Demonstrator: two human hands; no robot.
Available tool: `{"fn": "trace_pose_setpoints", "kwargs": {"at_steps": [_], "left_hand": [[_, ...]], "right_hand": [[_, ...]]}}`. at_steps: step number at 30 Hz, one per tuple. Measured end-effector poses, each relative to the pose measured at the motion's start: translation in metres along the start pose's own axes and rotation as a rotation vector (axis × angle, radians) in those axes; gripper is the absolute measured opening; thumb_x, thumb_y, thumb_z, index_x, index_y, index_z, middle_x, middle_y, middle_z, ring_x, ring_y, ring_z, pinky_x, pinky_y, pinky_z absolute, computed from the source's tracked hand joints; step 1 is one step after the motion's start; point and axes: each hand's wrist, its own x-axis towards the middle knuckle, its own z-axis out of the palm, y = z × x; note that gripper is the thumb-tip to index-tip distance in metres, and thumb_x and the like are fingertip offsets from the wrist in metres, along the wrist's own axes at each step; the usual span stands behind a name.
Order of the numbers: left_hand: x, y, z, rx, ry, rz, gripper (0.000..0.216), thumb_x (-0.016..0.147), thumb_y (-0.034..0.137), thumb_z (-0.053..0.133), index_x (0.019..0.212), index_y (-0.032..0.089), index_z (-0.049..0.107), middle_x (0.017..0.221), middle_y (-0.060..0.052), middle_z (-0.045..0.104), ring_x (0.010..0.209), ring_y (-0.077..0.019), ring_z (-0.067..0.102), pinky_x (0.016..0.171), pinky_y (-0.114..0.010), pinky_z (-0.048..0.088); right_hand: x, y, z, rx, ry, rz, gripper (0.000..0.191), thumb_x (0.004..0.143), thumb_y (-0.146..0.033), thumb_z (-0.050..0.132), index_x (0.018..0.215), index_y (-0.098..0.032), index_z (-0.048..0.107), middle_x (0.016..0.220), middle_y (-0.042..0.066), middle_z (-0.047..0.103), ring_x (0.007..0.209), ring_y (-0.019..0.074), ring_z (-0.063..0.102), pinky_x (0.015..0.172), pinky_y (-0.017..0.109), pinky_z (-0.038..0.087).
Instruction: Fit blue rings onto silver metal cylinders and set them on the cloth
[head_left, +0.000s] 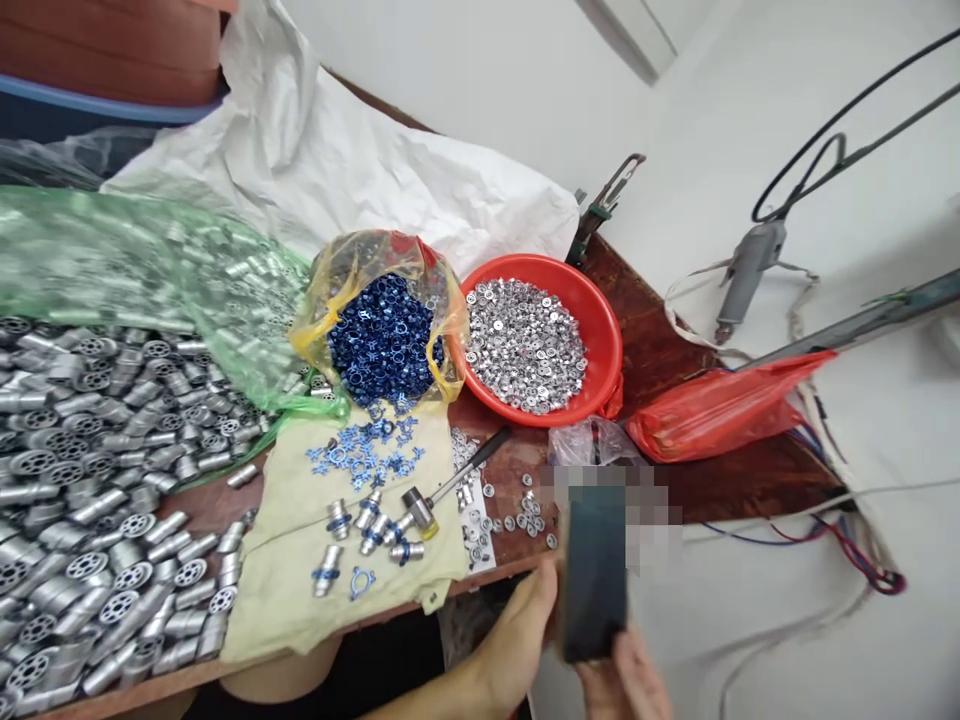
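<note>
A dark-screened phone [596, 570] is held upright at the table's front edge, between both hands. My left hand [525, 615] is closed at its left edge, the fingers partly hidden behind it. At the lower right corner my right hand [634, 675] grips the phone with bent fingers. To the left, on a pale yellow cloth [277, 580], lie a small hammer [421, 510], several silver cylinders fitted with blue rings [328, 570], and a loose blue ring [362, 582]. More blue rings [367, 450] are scattered farther back on the cloth.
Silver cylindrical parts [112, 540] are heaped at left, partly under a green bag [150, 260]. Behind the cloth stand a yellow bag [307, 335] of blue rings and a red basin [604, 330] of small silver discs. A grey power screwdriver [750, 270] hangs at right above a red plastic bag [727, 405].
</note>
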Motion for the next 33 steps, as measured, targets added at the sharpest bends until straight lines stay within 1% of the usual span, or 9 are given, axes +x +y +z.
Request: {"fn": "trace_pose_setpoints", "kwargs": {"at_steps": [3, 6, 8, 11, 17, 22, 26, 29, 33], "left_hand": [[0.015, 0.002, -0.001, -0.062, 0.089, 0.016, 0.07, 0.093, 0.069, 0.045, 0.13, 0.015, 0.069, 0.136, -0.013, 0.07, 0.144, -0.0318, 0.047, 0.125, -0.047, 0.023], [0.021, 0.007, -0.011, -0.095, 0.146, 0.024, 0.069, 0.088, 0.069, 0.054, 0.124, 0.013, 0.072, 0.132, -0.013, 0.073, 0.142, -0.0338, 0.049, 0.125, -0.046, 0.021], [0.022, 0.008, -0.015, -0.112, 0.177, 0.023, 0.067, 0.085, 0.067, 0.062, 0.121, 0.012, 0.074, 0.131, -0.014, 0.073, 0.14, -0.0347, 0.05, 0.125, -0.048, 0.021], [0.021, 0.003, -0.016, -0.133, 0.201, 0.016, 0.062, 0.083, 0.063, 0.067, 0.117, 0.011, 0.075, 0.13, -0.014, 0.074, 0.138, -0.035, 0.051, 0.124, -0.048, 0.024], [0.017, -0.007, -0.014, -0.15, 0.211, -0.014, 0.057, 0.083, 0.06, 0.069, 0.114, 0.013, 0.077, 0.126, -0.013, 0.076, 0.136, -0.0352, 0.054, 0.12, -0.047, 0.031], [0.015, -0.005, -0.017, -0.158, 0.213, -0.022, 0.058, 0.081, 0.062, 0.069, 0.107, 0.012, 0.079, 0.116, -0.014, 0.079, 0.128, -0.037, 0.06, 0.118, -0.049, 0.034], [0.016, -0.004, -0.021, -0.165, 0.248, -0.013, 0.057, 0.08, 0.06, 0.072, 0.111, 0.012, 0.077, 0.121, -0.013, 0.078, 0.132, -0.0359, 0.057, 0.12, -0.046, 0.031], [0.019, -0.002, -0.023, -0.179, 0.264, -0.011, 0.06, 0.081, 0.06, 0.07, 0.115, 0.012, 0.076, 0.125, -0.014, 0.076, 0.135, -0.0355, 0.055, 0.121, -0.046, 0.029], [0.023, 0.005, -0.023, -0.198, 0.27, -0.015, 0.06, 0.081, 0.061, 0.069, 0.119, 0.015, 0.075, 0.131, -0.012, 0.074, 0.139, -0.0353, 0.052, 0.122, -0.047, 0.029]], "right_hand": [[-0.008, 0.001, 0.044, 0.233, -0.228, 0.061, 0.035, 0.077, -0.052, 0.081, 0.103, -0.03, 0.075, 0.098, 0.006, 0.08, 0.081, 0.0291, 0.076, 0.075, 0.047, 0.063], [-0.012, -0.003, 0.059, 0.212, -0.299, 0.06, 0.043, 0.072, -0.042, 0.087, 0.11, -0.029, 0.073, 0.102, 0.006, 0.079, 0.084, 0.0273, 0.076, 0.074, 0.04, 0.063], [-0.006, -0.002, 0.056, 0.121, -0.29, 0.092, 0.049, 0.067, -0.042, 0.091, 0.109, -0.026, 0.073, 0.102, 0.007, 0.079, 0.086, 0.0273, 0.075, 0.072, 0.037, 0.063], [0.009, -0.002, 0.045, -0.054, -0.152, 0.072, 0.052, 0.071, -0.058, 0.083, 0.107, -0.022, 0.073, 0.106, 0.009, 0.078, 0.094, 0.0283, 0.074, 0.078, 0.035, 0.062], [0.028, -0.027, 0.045, -0.417, 0.006, -0.31, 0.059, 0.083, -0.064, 0.066, 0.12, -0.018, 0.067, 0.124, 0.009, 0.071, 0.117, 0.0305, 0.064, 0.097, 0.037, 0.051], [0.026, -0.04, 0.074, -0.394, -0.064, -0.282, 0.062, 0.084, -0.064, 0.064, 0.126, -0.018, 0.064, 0.124, 0.011, 0.071, 0.115, 0.0308, 0.065, 0.092, 0.035, 0.053], [0.024, -0.041, 0.088, -0.308, -0.099, -0.241, 0.068, 0.082, -0.061, 0.068, 0.134, -0.018, 0.058, 0.124, 0.013, 0.071, 0.111, 0.0307, 0.067, 0.091, 0.036, 0.056], [0.025, -0.034, 0.08, -0.223, -0.212, -0.171, 0.077, 0.081, -0.053, 0.075, 0.146, -0.02, 0.049, 0.138, 0.013, 0.064, 0.125, 0.0324, 0.061, 0.099, 0.04, 0.054], [0.025, -0.014, 0.059, -0.203, -0.314, -0.107, 0.078, 0.076, -0.045, 0.082, 0.144, -0.024, 0.051, 0.145, 0.012, 0.059, 0.136, 0.0328, 0.053, 0.107, 0.043, 0.049]]}}
